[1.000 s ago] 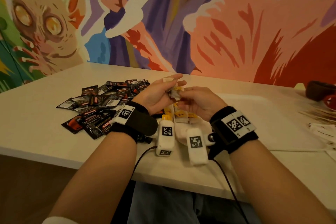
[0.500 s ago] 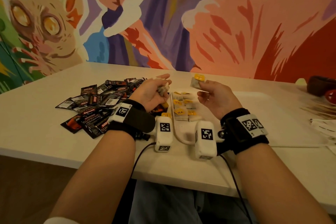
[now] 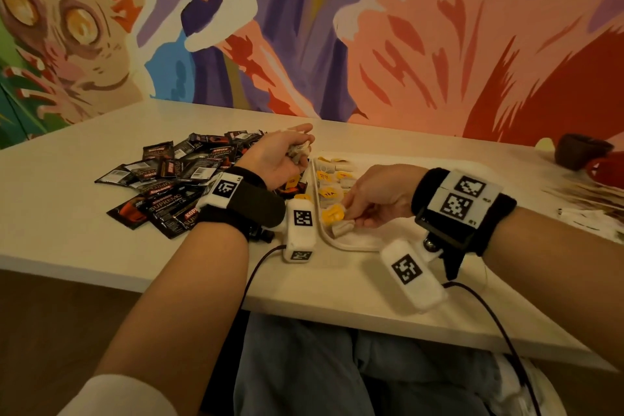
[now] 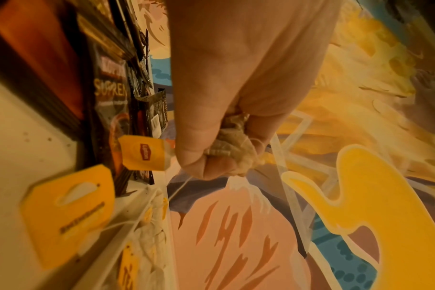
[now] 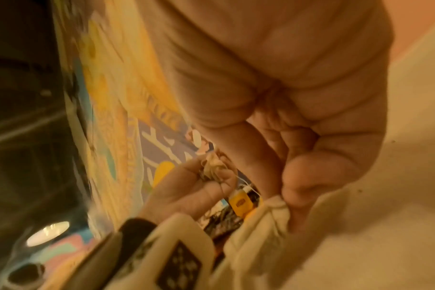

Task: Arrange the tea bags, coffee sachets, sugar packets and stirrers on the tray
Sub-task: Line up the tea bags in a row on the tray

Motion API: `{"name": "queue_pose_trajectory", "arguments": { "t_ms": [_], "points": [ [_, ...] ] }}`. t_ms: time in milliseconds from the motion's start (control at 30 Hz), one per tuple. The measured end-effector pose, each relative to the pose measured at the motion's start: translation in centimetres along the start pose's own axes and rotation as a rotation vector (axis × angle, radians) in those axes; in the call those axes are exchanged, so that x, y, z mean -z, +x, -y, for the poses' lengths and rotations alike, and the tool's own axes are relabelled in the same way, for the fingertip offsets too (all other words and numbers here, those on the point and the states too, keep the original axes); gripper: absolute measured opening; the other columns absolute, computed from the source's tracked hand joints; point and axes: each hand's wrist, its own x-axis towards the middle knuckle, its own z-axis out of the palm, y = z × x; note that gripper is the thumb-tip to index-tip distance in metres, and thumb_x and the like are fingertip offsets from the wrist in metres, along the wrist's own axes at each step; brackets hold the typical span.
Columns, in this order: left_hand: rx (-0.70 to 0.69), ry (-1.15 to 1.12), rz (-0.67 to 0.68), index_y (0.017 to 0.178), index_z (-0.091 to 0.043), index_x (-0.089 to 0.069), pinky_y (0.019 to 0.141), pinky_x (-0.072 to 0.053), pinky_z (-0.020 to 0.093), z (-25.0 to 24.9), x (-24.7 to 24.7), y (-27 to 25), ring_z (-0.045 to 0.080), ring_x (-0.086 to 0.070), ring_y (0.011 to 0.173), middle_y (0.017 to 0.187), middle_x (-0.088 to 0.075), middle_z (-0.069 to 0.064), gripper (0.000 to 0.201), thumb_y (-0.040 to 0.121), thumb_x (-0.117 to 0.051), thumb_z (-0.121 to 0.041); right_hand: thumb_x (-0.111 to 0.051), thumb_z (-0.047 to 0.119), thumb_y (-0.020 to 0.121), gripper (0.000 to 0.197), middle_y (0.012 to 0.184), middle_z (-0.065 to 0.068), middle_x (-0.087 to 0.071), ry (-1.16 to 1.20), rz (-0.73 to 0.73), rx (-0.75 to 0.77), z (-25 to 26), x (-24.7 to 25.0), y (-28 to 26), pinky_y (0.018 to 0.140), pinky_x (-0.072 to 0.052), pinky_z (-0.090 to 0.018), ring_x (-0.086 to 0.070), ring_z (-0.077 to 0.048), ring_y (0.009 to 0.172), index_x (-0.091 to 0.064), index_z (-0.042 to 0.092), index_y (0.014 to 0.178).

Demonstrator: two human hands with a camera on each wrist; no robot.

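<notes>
Since half a second ago the right hand point(image 3: 374, 199) has dropped from mid-air, where it held a tea bag up near the far side of the tray point(image 3: 347, 245), down to the tray's near left corner. It now pinches that tea bag point(image 3: 342, 228) between thumb and fingertips and is setting it against the tray floor, just beside the raised rim, with its yellow tag point(image 3: 332, 214) lying next to it. The left hand point(image 3: 280, 159) has barely shifted; it hovers above the desk point(image 3: 67, 213) just left of the tray, fingers curled round a bunch of further tea bags point(image 4: 230, 147), one yellow tag point(image 4: 143, 153) dangling on its string.

More tea bags point(image 3: 329, 179) already lie in rows along the tray's left edge. The coffee sachets point(image 3: 175, 179) sit in a loose heap on the desk's left part, none on the tray. Pale packets and thin sticks at the desk's right edge are too blurred to identify.

The risks, as I judge them: the strings in the left hand's bunch may tangle, so pulling one bag free could drag out others or tear the thin paper. The bag being placed sits so near the rim that it may ride up on it or slip off onto the desk. The right wrist, passing low over the rows, could also sweep the laid bags out of line.
</notes>
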Motion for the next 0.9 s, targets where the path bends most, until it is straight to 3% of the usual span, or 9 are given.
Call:
{"name": "queue_pose_trajectory", "arguments": {
  "t_ms": [133,233,333,500,567,667,733,833,900],
  "points": [
    [0.010,0.003,0.032,0.098,-0.010,-0.056,0.059,-0.032,0.019,0.0,-0.3,-0.3,0.010,-0.042,0.064,0.080,-0.052,0.005,0.022,0.096,-0.037,0.001,-0.046,-0.012,0.089,0.018,0.070,-0.014,-0.056,-0.054,0.009,-0.057,0.0,-0.3,0.5,0.049,-0.052,-0.020,-0.055,-0.018,0.063,-0.052,-0.001,0.077],
    [0.014,0.020,0.057,0.098,-0.010,-0.055,0.060,-0.032,0.019,0.0,-0.4,-0.3,0.010,-0.043,0.065,0.080,-0.052,0.005,0.022,0.096,-0.037,0.001,-0.047,-0.011,0.089,0.019,0.061,-0.011,-0.062,-0.050,-0.012,-0.049,0.4,-0.2,0.9,0.063,-0.054,-0.023,-0.057,-0.015,0.063,-0.052,-0.001,0.074],
    [0.019,0.012,0.058,0.099,-0.010,-0.056,0.060,-0.034,0.019,0.0,-0.3,-0.2,0.010,-0.044,0.066,0.080,-0.053,0.005,0.021,0.097,-0.038,-0.001,-0.052,-0.013,0.084,0.020,0.077,-0.009,-0.054,-0.035,-0.054,0.032,0.5,-0.2,1.2,0.058,-0.053,-0.021,-0.054,-0.015,0.066,-0.049,0.003,0.073],
    [0.042,-0.021,0.097,0.101,-0.010,-0.057,0.062,-0.040,0.019,0.0,-0.2,-0.1,0.013,-0.052,0.073,0.088,-0.056,0.007,0.017,0.099,-0.041,-0.013,-0.051,-0.012,0.085,0.015,0.074,-0.012,-0.051,-0.060,-0.119,0.036,0.8,-0.4,0.4,0.045,-0.052,-0.023,-0.054,-0.018,0.057,-0.050,0.002,0.082],
    [0.050,-0.036,0.137,0.102,-0.009,-0.057,0.066,-0.040,0.021,-0.1,-0.4,-0.3,0.015,-0.054,0.078,0.093,-0.058,0.009,0.022,0.100,-0.038,-0.021,-0.051,-0.009,0.086,0.015,0.069,-0.011,-0.050,-0.074,-0.236,0.117,1.5,0.1,-0.2,0.039,-0.045,-0.021,-0.049,-0.017,0.049,-0.051,0.006,0.084],
    [0.064,-0.090,0.172,0.109,-0.006,-0.057,0.075,-0.043,0.023,-0.2,-0.7,-0.4,0.021,-0.057,0.097,0.113,-0.060,0.015,0.032,0.102,-0.035,-0.027,-0.055,0.001,0.088,0.018,0.071,-0.008,-0.051,0.101,-0.314,0.356,2.5,0.5,-0.9,0.047,-0.045,-0.024,-0.048,-0.017,0.051,-0.051,0.014,0.077],
    [0.067,-0.136,0.192,0.114,-0.004,-0.056,0.085,-0.043,0.025,-0.1,-0.8,-0.6,0.023,-0.052,0.110,0.129,-0.053,0.016,0.035,0.102,-0.034,-0.028,-0.061,0.007,0.087,0.010,0.078,-0.007,-0.055,0.253,-0.304,0.453,3.0,0.2,-1.1,0.052,-0.049,-0.026,-0.051,-0.017,0.053,-0.053,0.013,0.085],
    [0.065,-0.141,0.243,0.119,-0.004,-0.053,0.100,-0.035,0.030,-0.1,-1.0,-0.8,0.025,-0.046,0.118,0.131,-0.052,0.014,0.037,0.103,-0.031,-0.029,-0.067,0.002,0.082,0.026,0.081,-0.008,-0.055,0.297,-0.280,0.508,3.1,-0.3,-0.2,0.054,-0.053,-0.024,-0.054,-0.015,0.056,-0.050,0.009,0.101],
    [0.075,-0.151,0.257,0.120,-0.004,-0.052,0.111,-0.029,0.035,-0.1,-1.0,-1.0,0.028,-0.047,0.120,0.127,-0.055,0.016,0.038,0.103,-0.030,-0.029,-0.066,-0.002,0.081,0.018,0.076,-0.006,-0.055,0.251,-0.306,0.523,3.1,-0.5,0.3,0.060,-0.054,-0.026,-0.056,-0.016,0.059,-0.055,0.008,0.091]
  ]
}}
